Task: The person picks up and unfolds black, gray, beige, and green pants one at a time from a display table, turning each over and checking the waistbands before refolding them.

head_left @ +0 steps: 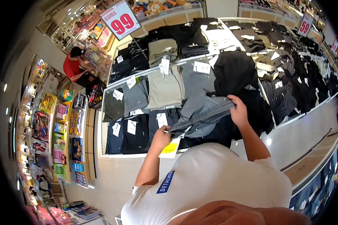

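A dark grey garment (pixel 204 118) is stretched by its elastic waistband between my two hands, above the near edge of the display bin. My left hand (pixel 161 138) is closed on the left end of the waistband, with a yellow and white tag (pixel 170 148) hanging beside it. At the right end, my right hand (pixel 239 111) grips the band between thumb and fingers. Beyond the garment lie a folded grey pair (pixel 199 80), beige trousers (pixel 164 88) and a heap of black clothes (pixel 234 73).
White-edged bins (pixel 102 135) hold folded clothes with tags. A 99 sign (pixel 121 20) stands at the back, a 59 sign (pixel 305 25) at the right. A person in red (pixel 72 67) is beside shelves at the left. Racks with denim (pixel 326 180) stand at the lower right.
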A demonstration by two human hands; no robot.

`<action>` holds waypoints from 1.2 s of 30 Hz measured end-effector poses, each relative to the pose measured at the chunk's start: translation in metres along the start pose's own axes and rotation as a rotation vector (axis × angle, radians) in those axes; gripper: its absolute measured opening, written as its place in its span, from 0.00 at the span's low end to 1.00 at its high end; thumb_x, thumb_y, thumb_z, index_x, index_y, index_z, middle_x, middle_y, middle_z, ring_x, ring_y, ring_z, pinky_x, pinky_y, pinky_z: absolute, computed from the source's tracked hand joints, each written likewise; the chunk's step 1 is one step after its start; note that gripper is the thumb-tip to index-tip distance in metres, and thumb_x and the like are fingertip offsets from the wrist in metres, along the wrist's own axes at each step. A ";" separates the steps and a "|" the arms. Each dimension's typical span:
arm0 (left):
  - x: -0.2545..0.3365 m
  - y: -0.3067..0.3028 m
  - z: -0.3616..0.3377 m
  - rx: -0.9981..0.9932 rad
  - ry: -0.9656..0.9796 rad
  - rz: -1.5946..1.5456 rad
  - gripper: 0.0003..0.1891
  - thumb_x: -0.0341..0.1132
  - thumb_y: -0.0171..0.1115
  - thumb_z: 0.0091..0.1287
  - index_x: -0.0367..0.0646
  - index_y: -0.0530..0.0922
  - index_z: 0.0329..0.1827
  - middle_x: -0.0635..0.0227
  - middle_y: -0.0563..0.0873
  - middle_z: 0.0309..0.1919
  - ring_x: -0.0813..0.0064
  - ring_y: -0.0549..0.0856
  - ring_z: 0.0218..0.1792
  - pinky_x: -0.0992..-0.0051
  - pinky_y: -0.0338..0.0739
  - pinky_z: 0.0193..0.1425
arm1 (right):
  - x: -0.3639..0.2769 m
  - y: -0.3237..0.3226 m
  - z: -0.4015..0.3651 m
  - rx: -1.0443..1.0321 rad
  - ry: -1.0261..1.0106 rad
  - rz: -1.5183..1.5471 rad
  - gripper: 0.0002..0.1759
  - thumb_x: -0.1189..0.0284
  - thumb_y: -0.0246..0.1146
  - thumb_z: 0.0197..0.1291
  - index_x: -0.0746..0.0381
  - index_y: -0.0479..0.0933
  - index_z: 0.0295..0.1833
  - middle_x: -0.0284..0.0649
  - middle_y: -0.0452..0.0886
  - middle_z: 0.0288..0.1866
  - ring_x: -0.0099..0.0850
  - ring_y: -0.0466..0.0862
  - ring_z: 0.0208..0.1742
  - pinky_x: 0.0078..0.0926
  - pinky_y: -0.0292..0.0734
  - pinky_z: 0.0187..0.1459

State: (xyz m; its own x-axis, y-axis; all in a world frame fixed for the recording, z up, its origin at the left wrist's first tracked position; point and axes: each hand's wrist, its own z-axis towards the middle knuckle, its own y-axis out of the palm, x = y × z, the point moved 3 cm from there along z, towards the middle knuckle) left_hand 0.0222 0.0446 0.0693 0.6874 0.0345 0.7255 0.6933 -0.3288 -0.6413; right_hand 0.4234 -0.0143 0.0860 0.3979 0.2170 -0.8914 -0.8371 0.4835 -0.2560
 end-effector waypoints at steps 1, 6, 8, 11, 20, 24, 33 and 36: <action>0.002 -0.002 0.000 -0.118 -0.013 -0.159 0.20 0.23 0.60 0.63 0.38 0.81 0.60 0.53 0.89 0.46 0.65 0.89 0.46 0.72 0.80 0.54 | 0.014 0.004 -0.006 0.044 0.063 0.078 0.30 0.92 0.50 0.51 0.67 0.76 0.61 0.48 0.82 0.59 0.35 0.83 0.59 0.27 0.76 0.61; 0.006 0.009 -0.021 -0.328 -0.006 -1.219 0.30 0.14 0.57 0.56 0.29 0.74 0.67 0.55 0.87 0.54 0.66 0.87 0.53 0.71 0.80 0.63 | 0.035 0.013 -0.012 -0.070 0.605 0.541 0.32 0.89 0.50 0.58 0.67 0.71 0.70 0.49 0.82 0.61 0.35 0.84 0.60 0.34 0.81 0.59; 0.004 0.011 -0.026 -0.453 0.024 -1.375 0.33 0.16 0.57 0.49 0.27 0.75 0.65 0.52 0.87 0.54 0.62 0.88 0.54 0.67 0.80 0.64 | 0.043 0.013 -0.006 -0.084 0.644 0.760 0.30 0.87 0.50 0.61 0.66 0.70 0.71 0.50 0.81 0.61 0.36 0.84 0.61 0.36 0.83 0.59; 0.016 0.008 -0.032 -0.524 0.056 -1.373 0.33 0.20 0.55 0.43 0.26 0.78 0.60 0.50 0.88 0.52 0.59 0.88 0.52 0.66 0.80 0.65 | 0.038 0.003 0.004 -0.144 0.667 0.896 0.30 0.85 0.51 0.64 0.67 0.67 0.73 0.51 0.80 0.63 0.40 0.84 0.61 0.37 0.80 0.64; -0.020 0.006 -0.018 -0.306 0.008 -1.565 0.30 0.23 0.56 0.48 0.30 0.79 0.60 0.47 0.86 0.55 0.47 0.85 0.58 0.47 0.77 0.69 | 0.008 0.018 -0.013 -0.552 0.710 1.034 0.22 0.76 0.58 0.64 0.74 0.76 0.62 0.49 0.86 0.52 0.33 0.89 0.47 0.31 0.85 0.52; -0.031 0.001 -0.010 -0.120 -0.020 -0.731 0.29 0.24 0.63 0.64 0.35 0.71 0.71 0.53 0.83 0.60 0.62 0.83 0.61 0.67 0.75 0.68 | 0.019 0.054 -0.048 -0.681 0.947 0.795 0.23 0.57 0.67 0.69 0.67 0.82 0.54 0.29 0.83 0.29 0.15 0.69 0.16 0.17 0.57 0.17; 0.087 -0.021 -0.051 -0.054 0.832 0.162 0.35 0.38 0.74 0.51 0.39 0.76 0.64 0.50 0.81 0.62 0.45 0.77 0.68 0.56 0.66 0.75 | -0.135 0.136 -0.061 -1.308 -0.127 0.459 0.17 0.62 0.65 0.71 0.68 0.80 0.49 0.44 0.82 0.43 0.37 0.82 0.45 0.36 0.75 0.48; 0.059 -0.026 -0.050 0.041 0.651 -0.098 0.26 0.42 0.75 0.50 0.39 0.83 0.51 0.55 0.88 0.46 0.52 0.87 0.50 0.59 0.78 0.62 | -0.131 0.146 -0.042 -1.054 -0.221 0.441 0.16 0.61 0.65 0.71 0.64 0.83 0.50 0.44 0.85 0.46 0.37 0.85 0.48 0.32 0.78 0.51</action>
State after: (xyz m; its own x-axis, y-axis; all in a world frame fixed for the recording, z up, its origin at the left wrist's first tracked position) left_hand 0.0334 0.0077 0.1411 0.3581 -0.5196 0.7758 0.7625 -0.3168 -0.5641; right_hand 0.2334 -0.0078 0.1494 -0.0361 0.3838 -0.9227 -0.7756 -0.5930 -0.2163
